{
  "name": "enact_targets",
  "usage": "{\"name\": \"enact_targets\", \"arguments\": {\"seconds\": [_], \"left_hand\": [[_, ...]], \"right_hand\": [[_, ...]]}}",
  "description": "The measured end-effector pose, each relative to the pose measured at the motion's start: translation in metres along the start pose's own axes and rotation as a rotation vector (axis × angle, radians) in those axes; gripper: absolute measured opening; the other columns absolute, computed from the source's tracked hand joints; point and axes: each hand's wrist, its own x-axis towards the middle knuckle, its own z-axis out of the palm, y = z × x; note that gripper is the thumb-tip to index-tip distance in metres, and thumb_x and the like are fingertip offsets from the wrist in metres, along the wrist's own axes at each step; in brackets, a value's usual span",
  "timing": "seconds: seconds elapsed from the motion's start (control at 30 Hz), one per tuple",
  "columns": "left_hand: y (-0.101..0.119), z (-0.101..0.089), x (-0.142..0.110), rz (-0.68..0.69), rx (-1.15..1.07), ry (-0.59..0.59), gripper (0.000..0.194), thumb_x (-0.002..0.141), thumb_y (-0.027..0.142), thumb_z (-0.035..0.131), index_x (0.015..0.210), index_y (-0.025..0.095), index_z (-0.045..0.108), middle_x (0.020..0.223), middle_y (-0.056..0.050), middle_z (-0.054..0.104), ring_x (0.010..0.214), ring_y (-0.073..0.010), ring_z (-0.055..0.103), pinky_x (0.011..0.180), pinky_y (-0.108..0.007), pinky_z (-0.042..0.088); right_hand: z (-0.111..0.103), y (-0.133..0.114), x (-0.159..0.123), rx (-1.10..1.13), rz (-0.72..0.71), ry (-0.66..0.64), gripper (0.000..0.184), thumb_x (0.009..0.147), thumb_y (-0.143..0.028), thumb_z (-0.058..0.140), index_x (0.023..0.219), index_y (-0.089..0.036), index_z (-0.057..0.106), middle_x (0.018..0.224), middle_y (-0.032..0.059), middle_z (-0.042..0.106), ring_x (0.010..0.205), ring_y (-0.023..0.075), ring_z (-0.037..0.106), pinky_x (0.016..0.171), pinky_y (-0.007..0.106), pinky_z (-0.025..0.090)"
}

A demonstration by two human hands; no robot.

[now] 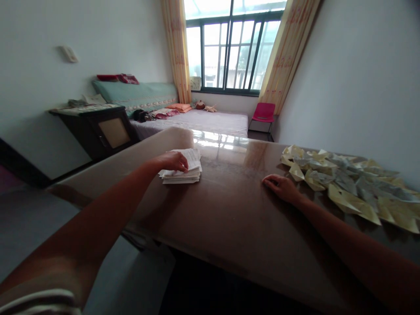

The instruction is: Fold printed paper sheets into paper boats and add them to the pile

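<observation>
On the left part of the table lies a stack of printed paper sheets (182,178), its edges slightly uneven. My left hand (173,161) is over the top of the stack, with thumb and bent fingertips closed on the top sheet near its right side. My right hand (282,187) rests on the tabletop to the right, fingers curled together, with nothing visible in them. Beyond it, at the right end, many folded paper boat-like shapes (354,203) in yellow and grey lie in a spread-out pile, apart from the hand.
The glossy brown table (223,218) stretches across in front of me. Behind it stand a bed (223,121), a dark cabinet (114,127) at left and a pink chair (264,113) below the curtained window (229,52). A white wall runs along the right.
</observation>
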Motion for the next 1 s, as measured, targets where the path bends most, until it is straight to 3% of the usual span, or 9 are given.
{"name": "enact_targets", "arguments": {"seconds": [0.37, 0.7, 0.87, 1.0], "left_hand": [[-0.006, 0.000, 0.004, 0.028, -0.106, -0.029, 0.042, 0.066, 0.050, 0.067, 0.095, 0.020, 0.073, 0.088, -0.003, 0.072, 0.074, -0.0167, 0.061, 0.066, -0.023, 0.042], [-0.010, 0.001, 0.001, 0.021, -0.081, -0.019, 0.039, 0.072, 0.048, 0.062, 0.099, 0.023, 0.073, 0.089, 0.000, 0.073, 0.072, -0.0146, 0.062, 0.066, -0.021, 0.043], [0.002, 0.002, -0.004, -0.016, 0.053, 0.108, 0.028, 0.076, 0.039, 0.057, 0.095, 0.024, 0.072, 0.091, 0.001, 0.073, 0.081, -0.0164, 0.064, 0.071, -0.021, 0.042], [0.038, 0.011, -0.005, -0.009, 0.187, 0.286, 0.032, 0.088, 0.039, 0.042, 0.106, 0.024, 0.063, 0.106, -0.006, 0.068, 0.092, -0.0216, 0.062, 0.072, -0.027, 0.042]], "right_hand": [[-0.001, -0.001, 0.000, 0.000, 0.017, -0.010, 0.026, 0.087, -0.039, 0.050, 0.090, -0.022, 0.070, 0.091, 0.0044, 0.072, 0.080, 0.0207, 0.066, 0.074, 0.032, 0.051], [-0.001, -0.001, 0.000, -0.005, 0.022, -0.003, 0.025, 0.087, -0.039, 0.051, 0.089, -0.022, 0.070, 0.090, 0.0040, 0.072, 0.078, 0.0201, 0.066, 0.072, 0.031, 0.050], [-0.002, 0.001, 0.001, 0.017, 0.034, -0.022, 0.026, 0.087, -0.040, 0.050, 0.089, -0.022, 0.069, 0.091, 0.0035, 0.072, 0.079, 0.0200, 0.066, 0.073, 0.031, 0.049], [-0.004, 0.001, 0.009, 0.034, 0.076, -0.083, 0.027, 0.085, -0.042, 0.052, 0.087, -0.023, 0.070, 0.080, 0.0022, 0.071, 0.071, 0.0192, 0.064, 0.068, 0.030, 0.048]]}}
